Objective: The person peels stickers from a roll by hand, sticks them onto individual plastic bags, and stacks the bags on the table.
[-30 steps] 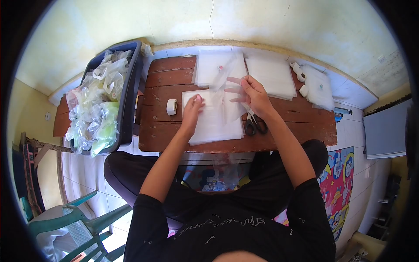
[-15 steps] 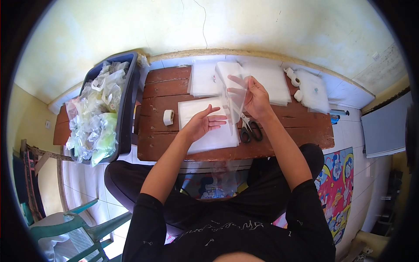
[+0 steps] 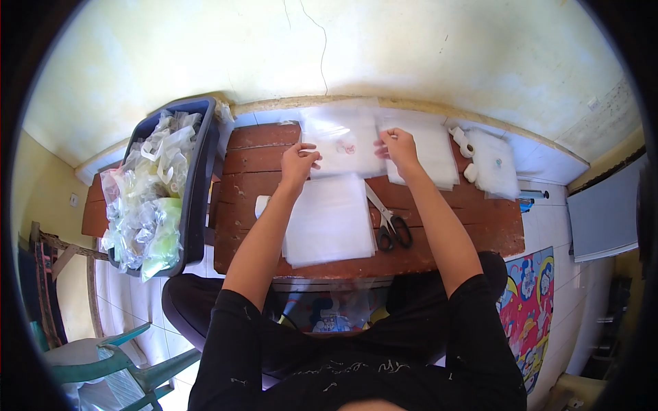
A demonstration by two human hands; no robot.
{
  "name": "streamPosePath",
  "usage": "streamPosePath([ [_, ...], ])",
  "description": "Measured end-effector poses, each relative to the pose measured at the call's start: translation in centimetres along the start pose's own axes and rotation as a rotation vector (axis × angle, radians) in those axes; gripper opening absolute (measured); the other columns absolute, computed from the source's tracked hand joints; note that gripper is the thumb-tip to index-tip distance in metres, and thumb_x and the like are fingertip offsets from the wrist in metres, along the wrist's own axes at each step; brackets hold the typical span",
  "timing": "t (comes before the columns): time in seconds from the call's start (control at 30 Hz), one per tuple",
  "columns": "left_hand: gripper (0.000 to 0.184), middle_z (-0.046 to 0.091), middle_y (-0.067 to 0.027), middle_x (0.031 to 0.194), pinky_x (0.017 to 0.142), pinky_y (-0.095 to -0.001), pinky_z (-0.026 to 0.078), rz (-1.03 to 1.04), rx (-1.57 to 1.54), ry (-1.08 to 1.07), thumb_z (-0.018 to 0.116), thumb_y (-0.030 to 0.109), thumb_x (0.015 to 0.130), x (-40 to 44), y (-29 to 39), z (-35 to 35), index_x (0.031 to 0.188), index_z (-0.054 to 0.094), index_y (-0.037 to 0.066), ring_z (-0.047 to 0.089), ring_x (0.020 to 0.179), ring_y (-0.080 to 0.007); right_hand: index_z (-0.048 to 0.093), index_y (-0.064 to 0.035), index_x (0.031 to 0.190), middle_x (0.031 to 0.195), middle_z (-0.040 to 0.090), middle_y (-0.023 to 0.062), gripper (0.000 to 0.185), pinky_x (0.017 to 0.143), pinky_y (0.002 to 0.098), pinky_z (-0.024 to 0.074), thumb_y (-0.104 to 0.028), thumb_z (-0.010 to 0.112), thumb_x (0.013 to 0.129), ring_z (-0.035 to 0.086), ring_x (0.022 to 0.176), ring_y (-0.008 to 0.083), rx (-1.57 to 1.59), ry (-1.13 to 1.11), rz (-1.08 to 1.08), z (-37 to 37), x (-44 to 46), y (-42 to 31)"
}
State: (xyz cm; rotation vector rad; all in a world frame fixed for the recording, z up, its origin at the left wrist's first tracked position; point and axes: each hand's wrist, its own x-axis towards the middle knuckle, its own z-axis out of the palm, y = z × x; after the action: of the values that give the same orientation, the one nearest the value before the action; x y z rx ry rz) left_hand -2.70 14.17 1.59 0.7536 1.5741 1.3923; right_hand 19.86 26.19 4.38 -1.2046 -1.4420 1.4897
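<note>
A clear plastic bag with a red print [image 3: 346, 147] lies spread over the back middle stack, between my hands. My left hand [image 3: 300, 163] is closed on its left edge, fingers curled. At its right edge, my right hand [image 3: 397, 149] pinches the plastic. Nearer to me lies a stack of clear plastic sheets [image 3: 329, 222], with black-handled scissors [image 3: 391, 226] to its right. A white roll [image 3: 262, 205] is partly hidden behind my left forearm. Another stack of clear bags [image 3: 428, 164] lies behind my right hand.
The brown wooden table [image 3: 250, 161] stands against the wall. A dark bin [image 3: 199, 171] full of crumpled plastic bags is at the left. White rolls [image 3: 466, 147] and a bag pile [image 3: 495, 168] lie at the back right. A green chair [image 3: 103, 363] stands at the lower left.
Both hands have moved away from me to the back stack, and the bag from my right hand is now spread flat there. My left hand has gone from open to closed on its edge.
</note>
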Motion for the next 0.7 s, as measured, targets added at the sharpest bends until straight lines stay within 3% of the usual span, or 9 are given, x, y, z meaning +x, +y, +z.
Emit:
streamPosePath([
  [0.07,0.021,0.072,-0.0085,0.078,0.055,-0.0266,0.049,0.077,0.109,0.112,0.071,0.003,0.080,1.3,-1.0,-0.3,0.100,0.067,-0.001,0.065,0.061,-0.0134,0.061,0.0020,0.098,0.092,0.070,0.0161,0.019,0.057,0.0289,0.0558,-0.017,0.059,0.095,0.067,0.063,0.0196,-0.054,0.048,0.040,0.5,0.8,1.7],
  [0.13,0.021,0.071,-0.0082,0.077,0.056,-0.0264,0.050,0.093,0.177,0.148,0.072,0.003,0.079,2.4,-2.0,-0.7,0.099,0.067,-0.001,0.065,0.061,-0.0131,0.064,0.0036,0.096,0.079,0.070,0.0146,0.020,0.054,0.0279,0.0545,-0.016,0.063,0.093,0.066,0.057,0.0179,-0.140,0.142,0.031,1.1,1.1,2.8],
  [0.37,0.025,0.071,-0.0090,0.076,0.064,-0.0325,0.051,0.172,0.479,0.292,0.076,0.011,0.078,4.5,-2.8,-0.4,0.100,0.069,0.003,0.068,0.068,-0.0191,0.068,0.0032,0.088,0.071,0.071,0.0112,0.017,0.053,0.0277,0.0541,-0.014,0.066,0.087,0.067,0.054,0.0153,-0.282,0.243,0.010,1.4,2.6,5.0],
  [0.47,0.031,0.073,-0.0080,0.080,0.071,-0.0312,0.052,0.158,0.537,0.291,0.077,0.016,0.078,4.7,-2.0,-0.2,0.105,0.068,0.003,0.068,0.074,-0.0167,0.069,0.0024,0.086,0.070,0.071,0.0109,0.017,0.052,0.0275,0.0532,-0.014,0.066,0.086,0.065,0.052,0.0138,-0.305,0.244,-0.042,1.5,3.5,5.2],
  [0.57,0.034,0.073,-0.0095,0.083,0.073,-0.0322,0.052,0.179,0.564,0.287,0.077,0.019,0.078,5.3,-1.9,-0.3,0.106,0.068,0.003,0.069,0.078,-0.0205,0.069,0.0017,0.091,0.074,0.072,0.0122,0.018,0.059,0.0332,0.0548,-0.016,0.066,0.087,0.068,0.059,0.0200,-0.283,0.245,-0.018,1.5,3.9,5.6],
  [0.63,0.035,0.072,-0.0101,0.086,0.073,-0.0351,0.051,0.185,0.590,0.288,0.078,0.020,0.077,4.9,-1.5,-0.5,0.106,0.067,0.004,0.068,0.080,-0.0226,0.068,0.0010,0.095,0.083,0.072,0.0129,0.020,0.066,0.0340,0.0547,-0.017,0.068,0.086,0.068,0.071,0.0240,-0.580,0.428,-0.299,1.9,3.7,5.7],
  [0.7,0.037,0.071,-0.0108,0.088,0.073,-0.0379,0.051,0.191,0.617,0.295,0.079,0.020,0.076,4.3,-1.4,-1.1,0.107,0.066,0.004,0.068,0.082,-0.0247,0.067,0.0007,0.096,0.087,0.071,0.0148,0.021,0.073,0.0380,0.0533,-0.018,0.067,0.086,0.067,0.078,0.0290,-0.633,0.440,-0.397,2.4,2.8,5.7],
])
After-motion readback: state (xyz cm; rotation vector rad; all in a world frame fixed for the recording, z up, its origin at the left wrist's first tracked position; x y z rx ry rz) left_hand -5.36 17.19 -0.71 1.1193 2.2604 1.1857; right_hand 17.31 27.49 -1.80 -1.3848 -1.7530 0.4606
